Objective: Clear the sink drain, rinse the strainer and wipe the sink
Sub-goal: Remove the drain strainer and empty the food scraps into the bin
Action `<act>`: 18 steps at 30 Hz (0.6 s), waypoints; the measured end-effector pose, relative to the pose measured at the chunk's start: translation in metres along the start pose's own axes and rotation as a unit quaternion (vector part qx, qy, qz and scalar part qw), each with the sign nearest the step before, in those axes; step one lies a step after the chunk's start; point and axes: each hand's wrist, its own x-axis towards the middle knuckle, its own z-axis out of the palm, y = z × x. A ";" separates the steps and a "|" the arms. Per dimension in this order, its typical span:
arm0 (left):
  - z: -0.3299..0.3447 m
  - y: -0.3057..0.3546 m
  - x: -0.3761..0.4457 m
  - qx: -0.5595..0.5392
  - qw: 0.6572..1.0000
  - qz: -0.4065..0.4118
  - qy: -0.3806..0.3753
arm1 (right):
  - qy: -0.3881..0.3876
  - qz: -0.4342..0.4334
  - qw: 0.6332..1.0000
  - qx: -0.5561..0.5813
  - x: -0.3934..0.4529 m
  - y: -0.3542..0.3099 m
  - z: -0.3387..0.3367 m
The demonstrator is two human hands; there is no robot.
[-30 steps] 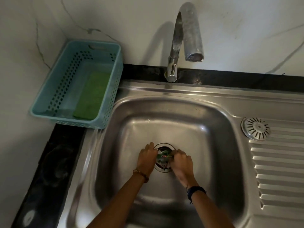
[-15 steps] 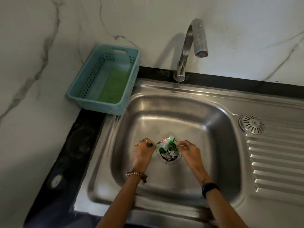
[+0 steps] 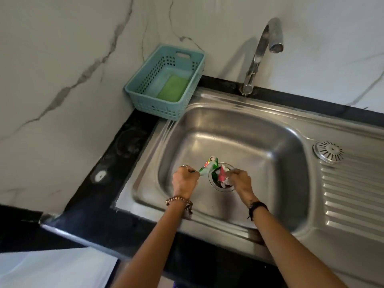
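The steel sink (image 3: 239, 129) has its open drain (image 3: 218, 187) near the front of the bowl, stuffed with scraps of wrapper. My left hand (image 3: 185, 180) is closed on a green and white wrapper (image 3: 208, 166), lifted just left of the drain. My right hand (image 3: 242, 180) pinches a pink and white wrapper scrap (image 3: 223, 174) over the drain. The round strainer (image 3: 328, 151) lies on the draining board to the right. A green scrub pad (image 3: 172, 89) lies in the teal basket (image 3: 145, 100).
The tap (image 3: 261, 53) stands behind the bowl, with no water running. A ribbed draining board (image 3: 353, 196) lies to the right. Black counter (image 3: 116, 154) borders the sink on the left and front. Marble walls close the corner behind the basket.
My hands have drawn apart, each pulling a wrapper piece up out of the drain. The view has swung left and pulled back, showing more counter.
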 end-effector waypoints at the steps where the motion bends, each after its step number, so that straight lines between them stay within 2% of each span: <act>1: -0.002 0.003 -0.008 -0.016 1.000 0.002 -0.001 | 0.007 0.005 0.998 0.063 -0.010 -0.010 -0.007; 4: -0.011 0.015 -0.037 -0.068 0.997 0.024 -0.003 | -0.014 0.019 0.975 0.220 -0.048 -0.038 -0.021; 8: -0.035 0.016 -0.092 -0.242 0.969 0.059 0.009 | -0.076 0.001 0.935 0.346 -0.125 -0.069 -0.027; 13: -0.087 -0.032 -0.176 -0.405 0.907 0.088 0.075 | -0.208 -0.053 0.909 0.359 -0.236 -0.079 0.001; 16: -0.115 -0.094 -0.219 -0.406 0.897 0.086 0.154 | -0.281 -0.083 0.912 0.288 -0.281 -0.057 0.044; 18: -0.131 -0.144 -0.239 -0.399 0.892 0.048 0.208 | -0.326 -0.080 0.912 0.235 -0.306 -0.030 0.077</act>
